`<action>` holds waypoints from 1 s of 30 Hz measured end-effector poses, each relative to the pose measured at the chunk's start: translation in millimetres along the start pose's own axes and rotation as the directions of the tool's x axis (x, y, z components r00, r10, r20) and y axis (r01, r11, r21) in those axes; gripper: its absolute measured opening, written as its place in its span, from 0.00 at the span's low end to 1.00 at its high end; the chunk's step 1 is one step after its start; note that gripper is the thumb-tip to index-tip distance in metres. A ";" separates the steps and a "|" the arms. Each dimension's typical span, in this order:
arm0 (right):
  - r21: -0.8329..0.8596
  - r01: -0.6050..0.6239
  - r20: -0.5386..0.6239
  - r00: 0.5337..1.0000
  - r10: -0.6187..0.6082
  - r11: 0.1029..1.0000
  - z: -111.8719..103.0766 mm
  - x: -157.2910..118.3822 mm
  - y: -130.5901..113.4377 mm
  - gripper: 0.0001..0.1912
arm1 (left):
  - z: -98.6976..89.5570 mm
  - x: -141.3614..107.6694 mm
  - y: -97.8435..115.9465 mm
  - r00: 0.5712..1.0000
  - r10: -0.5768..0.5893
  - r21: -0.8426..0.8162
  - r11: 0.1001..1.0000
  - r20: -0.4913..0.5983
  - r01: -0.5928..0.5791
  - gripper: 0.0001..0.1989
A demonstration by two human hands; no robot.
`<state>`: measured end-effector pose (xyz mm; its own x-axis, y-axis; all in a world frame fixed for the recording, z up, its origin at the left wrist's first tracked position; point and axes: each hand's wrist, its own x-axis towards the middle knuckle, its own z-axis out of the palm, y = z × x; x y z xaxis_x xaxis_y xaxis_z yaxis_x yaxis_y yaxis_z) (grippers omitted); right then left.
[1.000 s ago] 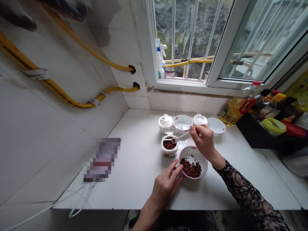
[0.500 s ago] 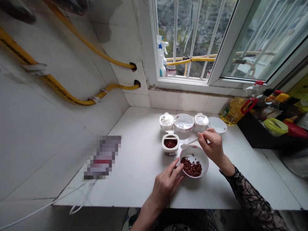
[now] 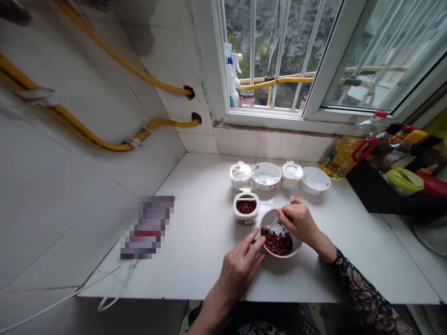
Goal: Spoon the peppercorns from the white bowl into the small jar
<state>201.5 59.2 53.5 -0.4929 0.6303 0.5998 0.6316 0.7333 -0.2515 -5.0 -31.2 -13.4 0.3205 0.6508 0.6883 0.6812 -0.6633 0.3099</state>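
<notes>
My left hand steadies a white bowl at its left side, fingers on the rim. Dark red dried peppercorns lie in the bowl, mostly towards its near side. Above the bowl, my right hand grips a small white spoon. Its head is down inside the bowl, near the left wall, by the peppercorns. Just beyond my left hand stands a spice jar with its clear lid tipped up; similar dark red peppercorns show inside.
Behind stand a white-filled jar, a white bowl, another jar and a second bowl. An oil bottle and a black condiment rack are at right. A blurred object with a cable lies left.
My right hand has moved down and slightly left, bringing the spoon's head from above the bowl's far rim into the bowl. My left hand stays on the bowl.
</notes>
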 end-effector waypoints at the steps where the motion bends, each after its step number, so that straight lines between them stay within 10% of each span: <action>1: 0.029 -0.038 -0.006 0.999 0.038 0.999 -0.2 -0.4 0.2 0.22 | -0.1 0.0 0.0 1.000 0.000 -0.003 1.000 -0.003 0.000 0.16; 12: 0.396 -0.538 0.132 0.835 0.534 0.744 -8.0 -4.5 8.7 0.24 | -1.1 -0.9 0.1 1.000 -0.013 -0.011 1.000 0.016 0.013 0.16; 30: 0.551 -0.645 0.186 0.713 0.675 0.530 -5.2 2.4 14.2 0.27 | 0.3 1.9 0.7 1.000 0.014 0.012 1.000 -0.022 -0.013 0.13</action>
<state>212.4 69.8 55.2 -0.0365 0.9925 0.1166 0.3230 0.1222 -0.9385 -3.7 -30.3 -12.0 0.3150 0.6333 0.7069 0.6845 -0.6675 0.2931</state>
